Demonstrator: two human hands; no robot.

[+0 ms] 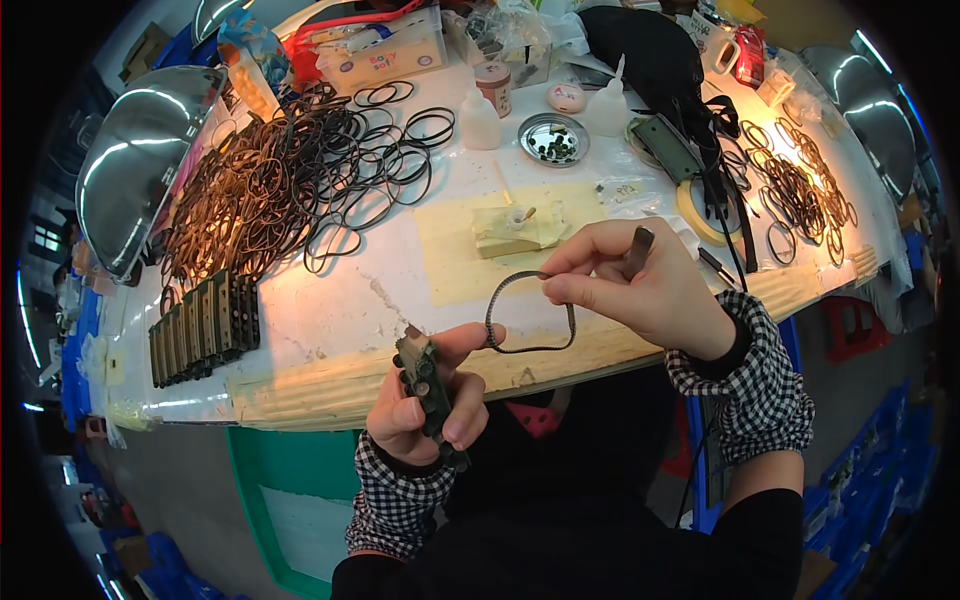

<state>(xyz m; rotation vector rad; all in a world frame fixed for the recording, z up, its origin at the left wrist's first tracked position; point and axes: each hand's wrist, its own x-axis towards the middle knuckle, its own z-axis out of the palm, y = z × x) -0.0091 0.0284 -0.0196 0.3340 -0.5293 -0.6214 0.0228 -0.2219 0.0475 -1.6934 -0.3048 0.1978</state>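
Note:
Over the table's front edge, my left hand (462,405) is closed on a small dark green model tank hull (428,388), tilted up, with round wheels along its side. Pinched between my right thumb and index finger is a thin dark track loop (530,350), hanging open in a ring. Its left side touches my left index fingertip. My right hand (665,295) also keeps a pair of metal tweezers (640,248) within its curled fingers. The loop is apart from the hull's wheels. Several similar green hulls (205,330) stand in a row at the table's left.
A large heap of track loops (270,190) covers the left of the table (330,375); a smaller heap (800,195) lies right. Behind my hands are a yellow-wrapped block (500,240), a dish of small green parts (553,118), squeeze bottles (480,125) and a tape roll (690,215). Metal lamp shades (140,165) flank the table.

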